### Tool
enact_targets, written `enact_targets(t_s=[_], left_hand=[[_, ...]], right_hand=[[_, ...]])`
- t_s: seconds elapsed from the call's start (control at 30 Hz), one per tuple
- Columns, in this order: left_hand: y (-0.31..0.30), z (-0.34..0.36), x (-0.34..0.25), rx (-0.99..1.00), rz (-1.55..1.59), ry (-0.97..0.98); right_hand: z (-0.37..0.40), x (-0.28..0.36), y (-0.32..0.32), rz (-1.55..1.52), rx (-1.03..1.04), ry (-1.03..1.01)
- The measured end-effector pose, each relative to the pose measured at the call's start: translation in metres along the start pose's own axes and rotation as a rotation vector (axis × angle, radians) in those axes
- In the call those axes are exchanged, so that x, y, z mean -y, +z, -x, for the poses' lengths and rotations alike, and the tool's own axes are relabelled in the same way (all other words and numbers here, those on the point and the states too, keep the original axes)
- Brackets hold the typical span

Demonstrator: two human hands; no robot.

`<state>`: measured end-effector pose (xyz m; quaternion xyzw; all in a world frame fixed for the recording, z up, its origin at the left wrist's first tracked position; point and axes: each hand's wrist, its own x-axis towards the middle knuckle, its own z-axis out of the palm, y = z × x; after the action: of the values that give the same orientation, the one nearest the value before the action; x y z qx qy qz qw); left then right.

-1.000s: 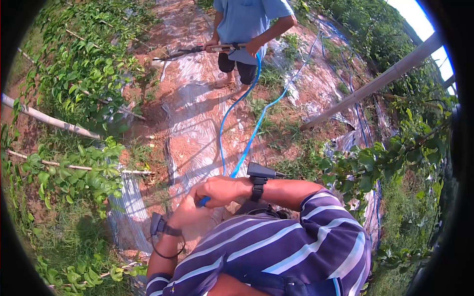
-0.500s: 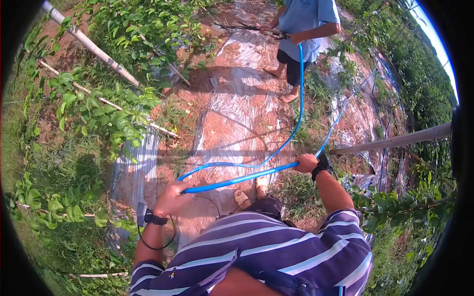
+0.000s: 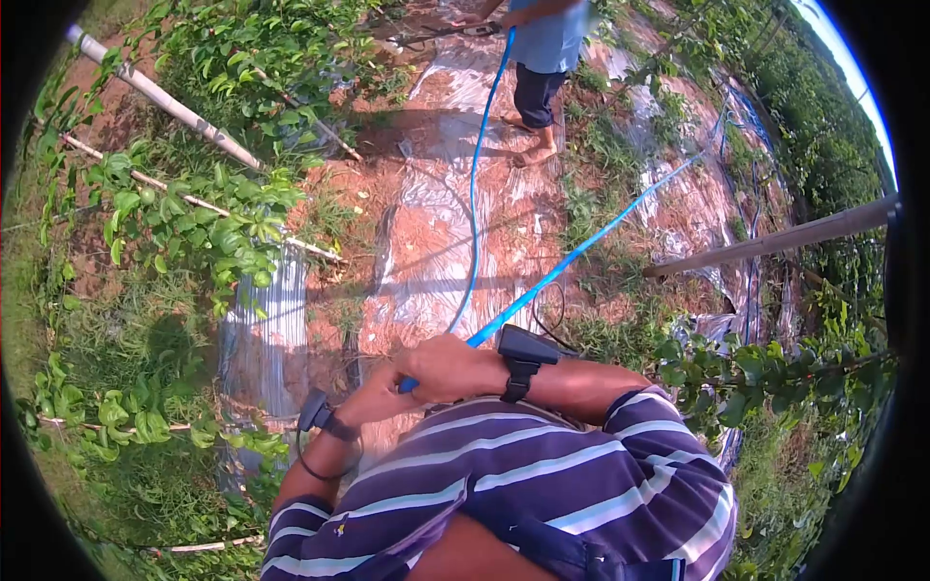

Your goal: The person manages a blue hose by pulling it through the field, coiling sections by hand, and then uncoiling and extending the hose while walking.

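A blue hose (image 3: 591,238) comes in from the right rows and ends up in both my hands in front of my belly. My right hand (image 3: 444,368) is closed on it, its wrist wearing a black device. Just left of it and touching or nearly so, my left hand (image 3: 373,399) is closed round the hose too, with a dark strap and device on the wrist. From my hands another length of hose (image 3: 475,208) runs forward to a person in a light blue shirt (image 3: 542,44), who holds a dark tool with a long thin end.
Leafy plants (image 3: 228,218) and a pale pole (image 3: 165,97) stand at the left. Another pole (image 3: 775,239) juts in from the right. Silvery plastic sheeting (image 3: 436,189) lies on reddish soil between the rows. More blue hose lies at the upper right.
My right hand has moved left along with the hose, up to my left hand, which has shifted slightly down. The other person has moved up and left in view.
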<state>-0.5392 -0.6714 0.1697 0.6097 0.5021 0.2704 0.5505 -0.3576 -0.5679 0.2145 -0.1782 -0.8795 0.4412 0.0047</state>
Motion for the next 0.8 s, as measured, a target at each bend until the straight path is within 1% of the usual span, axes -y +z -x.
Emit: enact_targets(t_s=[0.03, 0.07, 0.1, 0.13, 0.17, 0.2, 0.23, 0.27, 0.33, 0.37, 0.4, 0.43, 0.47, 0.53, 0.57, 0.6, 0.67, 0.7, 0.73, 0.8], left_hand=[[-0.005, 0.010, -0.004, 0.012, 0.056, -0.168], [-0.008, 0.020, -0.010, 0.020, 0.110, -0.337], [-0.010, 0.027, -0.022, -0.029, 0.020, -0.309], [-0.014, 0.033, -0.030, -0.036, 0.014, -0.305], [-0.020, 0.040, -0.035, -0.073, -0.131, -0.315], [-0.026, 0.048, -0.037, -0.112, -0.274, -0.325], [-0.031, 0.056, -0.036, -0.137, -0.315, -0.304], [-0.037, 0.066, -0.043, -0.158, -0.314, -0.298], [-0.052, 0.085, -0.058, -0.286, -0.214, -0.364], [-0.060, 0.095, -0.056, -0.315, -0.213, -0.351], [-0.067, 0.107, -0.051, -0.358, -0.200, -0.335], [-0.068, 0.115, -0.046, -0.398, -0.188, -0.319], [-0.066, 0.119, -0.037, -0.417, -0.188, -0.303], [-0.058, 0.125, 0.002, -0.457, -0.386, -0.482], [-0.057, 0.135, 0.057, -0.475, -0.530, -0.376], [-0.052, 0.131, 0.055, -0.481, -0.531, -0.372], [-0.032, 0.112, 0.047, -0.647, -0.543, -0.393], [-0.029, 0.105, 0.047, -0.629, -0.443, -0.409], [-0.025, 0.095, 0.045, -0.636, -0.439, -0.406], [-0.020, 0.070, 0.035, -0.584, -0.499, -0.176]], right_hand=[[0.000, 0.002, -0.005, -0.108, 0.033, -0.074], [0.000, -0.007, -0.001, -0.112, 0.025, -0.076], [0.000, -0.028, 0.007, -0.163, 0.061, -0.120], [-0.002, -0.054, 0.015, -0.208, 0.102, -0.166], [-0.006, -0.087, 0.034, -0.187, 0.160, -0.121], [-0.004, -0.121, 0.047, -0.093, 0.153, -0.056], [0.003, -0.156, 0.057, 0.002, 0.148, 0.008], [0.014, -0.193, 0.062, 0.088, 0.131, 0.137], [0.046, -0.299, 0.084, 0.350, 0.052, 0.252], [0.070, -0.329, 0.082, 0.420, 0.050, 0.348], [0.090, -0.312, 0.055, 0.398, 0.141, 0.570], [0.105, -0.323, 0.045, 0.426, 0.228, 0.658], [0.113, -0.312, 0.033, 0.396, 0.226, 0.690], [0.114, -0.287, 0.028, 0.346, 0.109, 0.706], [0.110, -0.276, 0.026, 0.328, 0.087, 0.718], [0.104, -0.264, 0.025, 0.308, 0.066, 0.729], [0.083, -0.232, 0.026, 0.316, 0.062, 0.656], [0.072, -0.211, 0.026, 0.255, 0.045, 0.596], [0.058, -0.187, 0.026, 0.246, 0.012, 0.532], [0.030, -0.124, 0.011, 0.240, 0.015, 0.434]])
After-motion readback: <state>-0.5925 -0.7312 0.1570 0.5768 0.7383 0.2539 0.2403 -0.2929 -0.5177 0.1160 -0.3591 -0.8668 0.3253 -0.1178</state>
